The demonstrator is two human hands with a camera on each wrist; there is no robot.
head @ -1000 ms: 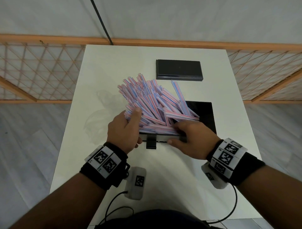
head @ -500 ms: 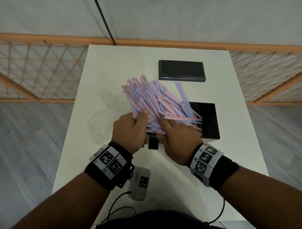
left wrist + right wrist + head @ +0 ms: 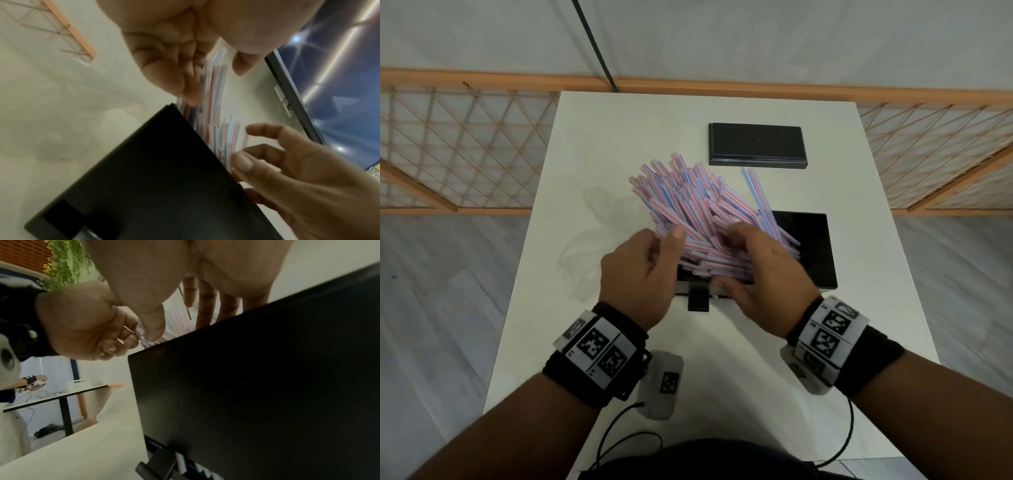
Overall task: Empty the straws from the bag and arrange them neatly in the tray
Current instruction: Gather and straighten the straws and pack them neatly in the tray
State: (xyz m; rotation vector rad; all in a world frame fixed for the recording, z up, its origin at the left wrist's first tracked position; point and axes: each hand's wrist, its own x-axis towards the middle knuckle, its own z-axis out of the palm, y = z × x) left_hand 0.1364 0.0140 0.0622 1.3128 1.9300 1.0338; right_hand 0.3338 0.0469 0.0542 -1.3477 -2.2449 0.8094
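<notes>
A heap of red- and blue-striped straws (image 3: 698, 212) lies across the left part of the black tray (image 3: 815, 253) and fans out up and to the left, past its rim. My left hand (image 3: 654, 260) is at the heap's near-left side, fingers curled and thumb up against the straws; in the left wrist view straw ends (image 3: 213, 84) run between thumb and curled fingers. My right hand (image 3: 753, 253) lies on top of the heap with its fingers spread and its thumb by the tray's front wall. The empty clear bag (image 3: 592, 246) lies crumpled on the table, left of the tray.
A second flat black piece (image 3: 756, 145) lies at the back of the white table (image 3: 722, 359). A black clip (image 3: 698, 299) sticks out from the tray's front. Orange lattice fencing flanks the table. Another table with cables (image 3: 61, 395) stands farther off.
My right hand has left the tray's front edge and moved up onto the heap, fingers spreading over the straws. The left hand has stayed at the heap's left side.
</notes>
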